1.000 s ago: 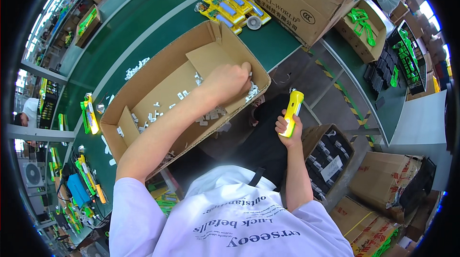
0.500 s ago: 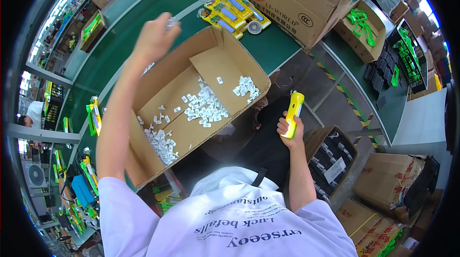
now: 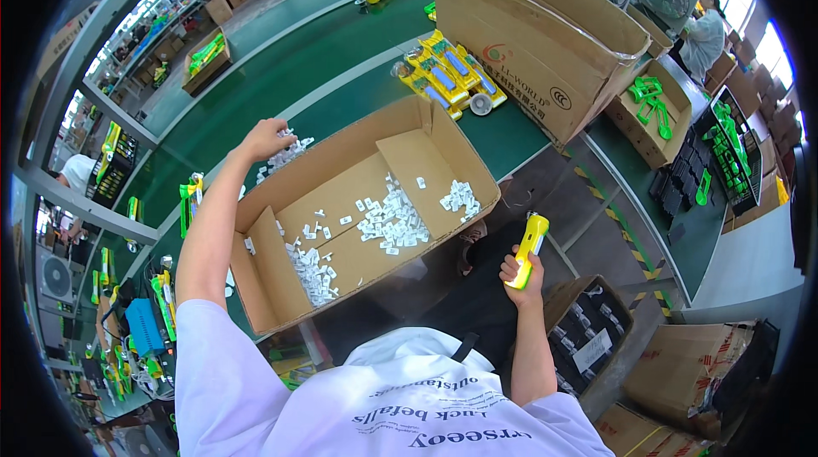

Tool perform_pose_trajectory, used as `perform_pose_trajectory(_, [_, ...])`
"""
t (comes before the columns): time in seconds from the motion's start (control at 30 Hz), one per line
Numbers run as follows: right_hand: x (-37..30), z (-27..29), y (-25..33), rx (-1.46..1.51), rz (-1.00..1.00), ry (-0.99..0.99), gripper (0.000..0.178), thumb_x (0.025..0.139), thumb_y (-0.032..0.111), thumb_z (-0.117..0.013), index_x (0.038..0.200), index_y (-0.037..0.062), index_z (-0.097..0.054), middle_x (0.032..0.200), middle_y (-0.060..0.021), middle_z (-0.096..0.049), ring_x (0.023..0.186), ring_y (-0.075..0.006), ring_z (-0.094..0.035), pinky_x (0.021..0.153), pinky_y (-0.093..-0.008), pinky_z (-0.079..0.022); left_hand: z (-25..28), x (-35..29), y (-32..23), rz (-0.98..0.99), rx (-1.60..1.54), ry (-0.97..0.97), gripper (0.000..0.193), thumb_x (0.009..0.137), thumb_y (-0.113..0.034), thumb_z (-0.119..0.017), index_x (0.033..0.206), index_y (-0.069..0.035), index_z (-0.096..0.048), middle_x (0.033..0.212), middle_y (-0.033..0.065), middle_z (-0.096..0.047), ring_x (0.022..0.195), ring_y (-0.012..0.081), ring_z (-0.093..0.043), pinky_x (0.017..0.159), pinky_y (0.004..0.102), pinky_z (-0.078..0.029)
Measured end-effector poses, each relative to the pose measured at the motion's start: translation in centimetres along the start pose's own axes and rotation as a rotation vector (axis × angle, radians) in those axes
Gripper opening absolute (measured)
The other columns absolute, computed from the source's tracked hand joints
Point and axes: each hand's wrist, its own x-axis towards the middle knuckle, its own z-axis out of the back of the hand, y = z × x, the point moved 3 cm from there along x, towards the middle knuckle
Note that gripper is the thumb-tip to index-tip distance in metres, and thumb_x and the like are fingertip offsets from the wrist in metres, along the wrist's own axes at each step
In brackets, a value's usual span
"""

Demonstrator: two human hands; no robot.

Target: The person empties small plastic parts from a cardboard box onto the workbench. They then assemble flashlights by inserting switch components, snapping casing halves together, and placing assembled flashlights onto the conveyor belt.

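Observation:
My left hand [image 3: 265, 141] reaches past the far left side of an open cardboard box [image 3: 332, 121], fingers curled down onto a heap of small whitish, clear-looking parts [image 3: 294, 151] on the green table. What its fingertips hold is hidden. Inside the box lie many small white plastic pieces [image 3: 394, 220], with another cluster by the left flap and one on the right flap. Off to the right of the box, my right hand [image 3: 523, 276] is wrapped round a yellow flashlight [image 3: 532, 240], held upright at a tilt with its head end upward.
Yellow flashlight housings [image 3: 447, 78] are stacked behind the box, next to a large carton [image 3: 520, 31]. A low box of green parts [image 3: 652, 116] stands on the right-hand table. Near my right forearm sits a carton of dark parts [image 3: 588, 321]. A co-worker [image 3: 704, 41] is far right.
My left hand has come down from above the table onto the heap of small parts. My right hand keeps hold of the flashlight. The view has shifted, showing more of the far table.

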Motion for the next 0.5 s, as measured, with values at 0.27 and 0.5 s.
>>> perform_pose_trajectory(0.27, [0.2, -0.2, -0.1, 0.009, 0.001, -0.02, 0.031, 0.086, 0.03, -0.06, 0.104, 0.0074, -0.05, 0.065, -0.0011, -0.037, 0.054, -0.0125, -0.036, 0.051, -0.0272, -0.032, 4.1, -0.8, -2.3, 0.017, -0.074, 0.216, 0.032, 0.084, -0.032, -0.069, 0.09, -0.002, -0.073, 0.086, 0.0175, -0.071, 0.08, 0.0274, -0.068, 0.074, 0.0379, -0.053])
perform_pose_trajectory(0.5, [0.3, 0.1, 0.2, 0.021, -0.001, -0.003, 0.031, 0.086, 0.029, -0.06, 0.106, 0.0065, -0.051, 0.065, -0.0012, -0.037, 0.054, -0.0127, -0.036, 0.051, -0.0274, -0.033, 6.1, -0.3, -8.2, 0.043, 0.112, -0.081, 0.034, 0.094, -0.031, -0.058, 0.081, 0.0, -0.065, 0.076, 0.0165, -0.066, 0.076, 0.0356, -0.063, 0.069, 0.0427, -0.049])
